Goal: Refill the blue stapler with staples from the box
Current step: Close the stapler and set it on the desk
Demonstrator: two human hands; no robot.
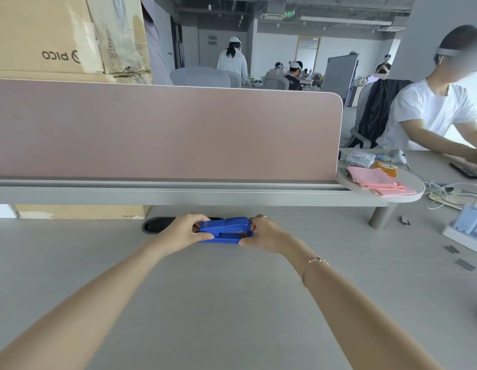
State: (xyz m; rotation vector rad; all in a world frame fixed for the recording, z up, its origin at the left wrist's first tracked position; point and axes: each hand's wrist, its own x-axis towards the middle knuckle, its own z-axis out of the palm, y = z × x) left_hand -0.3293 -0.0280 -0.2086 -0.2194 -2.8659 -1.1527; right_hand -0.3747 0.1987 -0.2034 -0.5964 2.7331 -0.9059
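The blue stapler (pixel 224 229) lies lengthwise on the grey desk (pixel 232 303), far from me near the pink partition. My left hand (pixel 184 231) grips its left end and my right hand (pixel 264 234) grips its right end, fingers wrapped around it. The stapler looks closed. Loose strips of staples (pixel 465 264) lie on the desk at the right, with another strip (pixel 452 249) a little farther back. A small staple strip (pixel 405 220) sits by the shelf leg. I cannot pick out a staple box for certain.
A pink partition (pixel 165 132) runs along the desk's far side with a grey shelf under it. A round shelf end holds pink papers (pixel 378 181) and a clear bag (pixel 361 158). A cable hole (pixel 158 225) is behind my left hand. A person in white sits at right.
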